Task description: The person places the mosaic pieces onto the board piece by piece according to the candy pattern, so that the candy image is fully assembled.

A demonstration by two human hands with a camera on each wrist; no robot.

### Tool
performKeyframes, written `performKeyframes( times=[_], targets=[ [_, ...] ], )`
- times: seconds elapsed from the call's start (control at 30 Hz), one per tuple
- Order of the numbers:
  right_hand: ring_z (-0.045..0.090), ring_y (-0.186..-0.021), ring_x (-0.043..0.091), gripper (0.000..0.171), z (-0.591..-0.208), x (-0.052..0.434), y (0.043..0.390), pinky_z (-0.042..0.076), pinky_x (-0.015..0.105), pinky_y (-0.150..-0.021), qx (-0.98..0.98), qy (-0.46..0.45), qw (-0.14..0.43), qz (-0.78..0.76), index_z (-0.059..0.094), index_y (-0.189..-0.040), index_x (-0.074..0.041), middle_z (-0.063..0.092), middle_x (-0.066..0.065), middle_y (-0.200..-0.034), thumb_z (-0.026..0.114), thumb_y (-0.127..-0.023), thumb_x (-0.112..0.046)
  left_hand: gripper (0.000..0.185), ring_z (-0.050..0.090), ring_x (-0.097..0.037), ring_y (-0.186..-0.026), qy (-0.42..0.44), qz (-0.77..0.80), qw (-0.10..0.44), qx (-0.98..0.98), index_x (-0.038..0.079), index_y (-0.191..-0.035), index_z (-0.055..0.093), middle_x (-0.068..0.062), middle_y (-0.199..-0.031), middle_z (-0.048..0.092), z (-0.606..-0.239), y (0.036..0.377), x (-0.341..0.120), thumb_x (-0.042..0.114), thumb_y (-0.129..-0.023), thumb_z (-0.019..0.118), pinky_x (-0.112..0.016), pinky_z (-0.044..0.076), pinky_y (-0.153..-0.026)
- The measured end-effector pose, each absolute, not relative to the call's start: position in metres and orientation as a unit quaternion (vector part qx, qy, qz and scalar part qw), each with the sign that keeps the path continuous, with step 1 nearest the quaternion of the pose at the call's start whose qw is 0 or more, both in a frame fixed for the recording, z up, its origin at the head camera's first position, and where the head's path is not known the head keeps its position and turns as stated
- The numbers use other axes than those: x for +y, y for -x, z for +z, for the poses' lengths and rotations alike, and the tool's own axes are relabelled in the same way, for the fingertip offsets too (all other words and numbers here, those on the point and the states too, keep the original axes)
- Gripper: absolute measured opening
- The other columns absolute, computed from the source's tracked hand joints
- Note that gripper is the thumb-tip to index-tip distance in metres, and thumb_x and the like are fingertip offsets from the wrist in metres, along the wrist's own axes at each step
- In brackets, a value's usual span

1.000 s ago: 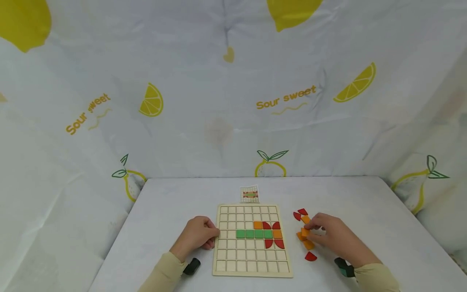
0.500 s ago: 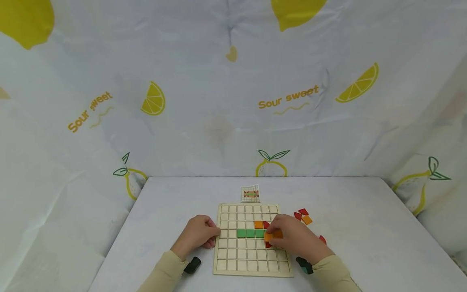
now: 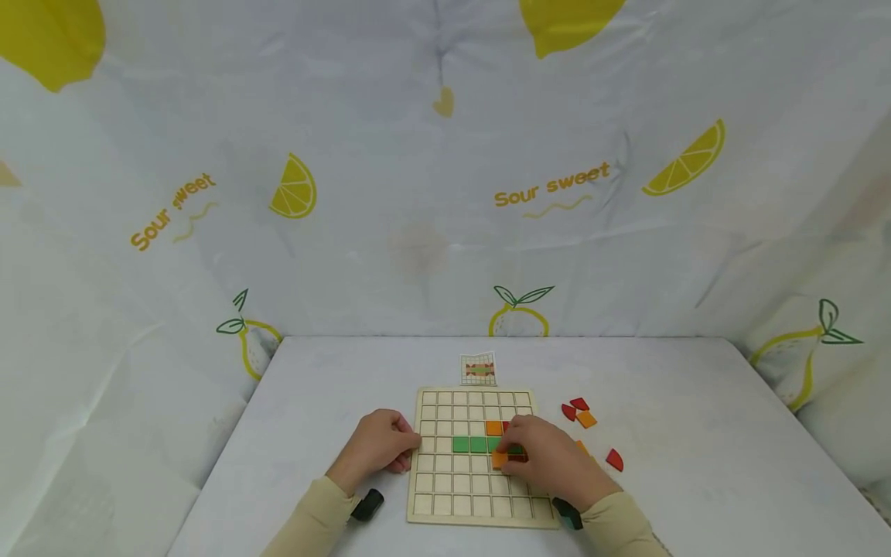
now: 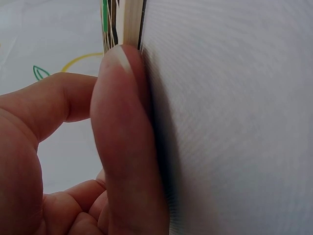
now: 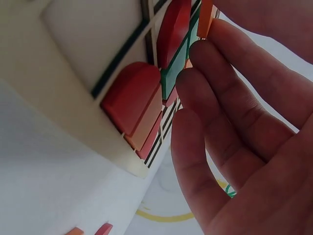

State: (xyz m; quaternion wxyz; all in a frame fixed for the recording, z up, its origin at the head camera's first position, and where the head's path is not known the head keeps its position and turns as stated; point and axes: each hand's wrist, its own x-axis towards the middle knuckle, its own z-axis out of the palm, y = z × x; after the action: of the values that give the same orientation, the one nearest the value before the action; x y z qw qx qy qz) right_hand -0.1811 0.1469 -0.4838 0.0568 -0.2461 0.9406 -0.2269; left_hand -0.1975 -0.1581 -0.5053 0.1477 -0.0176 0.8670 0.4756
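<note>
A pale wooden grid board (image 3: pixel 435 507) lies flat on the table, with a row of green square tiles (image 3: pixel 469 445) and an orange tile (image 3: pixel 493 428) set in its cells. My right hand (image 3: pixel 557 460) pinches another orange square tile (image 3: pixel 499 461) low over the cells just below the green row. Its other fingers cover part of the board's right side. Rounded red pieces (image 5: pixel 137 90) sit in cells there, seen in the right wrist view. At the board's left edge my left hand (image 3: pixel 376 445) grips the rim, its thumb (image 4: pixel 122 112) against the edge.
A small pattern card (image 3: pixel 478 370) lies behind the board. Right of it are loose red pieces (image 3: pixel 615 459) and an orange tile (image 3: pixel 586 418). A white cloth printed with lemons (image 3: pixel 418 232) hangs behind the table.
My right hand has picked an orange tile from the loose pieces and carried it left over the board. One red piece beside the board has shifted right. The left hand stays put.
</note>
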Motion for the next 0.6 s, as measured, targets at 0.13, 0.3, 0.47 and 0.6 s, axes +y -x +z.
performKeyframes(
  times=[0.13, 0.3, 0.47, 0.6],
  targets=[
    [0.054, -0.086, 0.005, 0.014, -0.4843, 0.145, 0.1789, 0.052, 0.026, -0.077, 0.941, 0.254, 0.049, -0.22, 0.076, -0.095, -0.026, 0.058, -0.016, -0.092, 0.082, -0.083, -0.032, 0.016, 0.066, -0.012, -0.052, 0.016, 0.476, 0.147, 0.867, 0.007, -0.085, 0.063, -0.003, -0.064, 0.067, -0.5056, 0.1973, -0.1585, 0.02, -0.085, 0.073, -0.027, 0.057, -0.049],
    [0.051, -0.084, 0.004, 0.015, -0.4851, 0.1428, 0.178, 0.051, 0.027, -0.076, 0.941, 0.259, 0.049, -0.212, 0.076, -0.095, -0.026, 0.058, -0.015, -0.093, 0.082, -0.083, -0.033, 0.015, 0.066, -0.012, -0.052, 0.018, 0.474, 0.148, 0.868, 0.007, -0.085, 0.063, -0.003, -0.063, 0.067, -0.5058, 0.1966, -0.1585, 0.019, -0.084, 0.072, -0.027, 0.057, -0.048],
    [0.051, -0.083, 0.004, 0.016, -0.4857, 0.1419, 0.1777, 0.05, 0.026, -0.074, 0.942, 0.259, 0.042, -0.21, 0.076, -0.094, -0.026, 0.058, -0.015, -0.092, 0.083, -0.081, -0.033, 0.015, 0.066, -0.012, -0.052, 0.018, 0.472, 0.149, 0.869, 0.007, -0.085, 0.063, -0.003, -0.063, 0.068, -0.504, 0.1962, -0.1583, 0.019, -0.084, 0.072, -0.027, 0.057, -0.048],
    [0.052, -0.082, 0.005, 0.013, -0.4846, 0.1411, 0.1786, 0.051, 0.026, -0.074, 0.942, 0.26, 0.04, -0.209, 0.076, -0.093, -0.026, 0.058, -0.015, -0.09, 0.082, -0.083, -0.031, 0.015, 0.066, -0.013, -0.052, 0.015, 0.473, 0.148, 0.869, 0.007, -0.085, 0.064, -0.004, -0.064, 0.068, -0.5009, 0.1959, -0.1582, 0.02, -0.085, 0.072, -0.027, 0.056, -0.048]
  ],
)
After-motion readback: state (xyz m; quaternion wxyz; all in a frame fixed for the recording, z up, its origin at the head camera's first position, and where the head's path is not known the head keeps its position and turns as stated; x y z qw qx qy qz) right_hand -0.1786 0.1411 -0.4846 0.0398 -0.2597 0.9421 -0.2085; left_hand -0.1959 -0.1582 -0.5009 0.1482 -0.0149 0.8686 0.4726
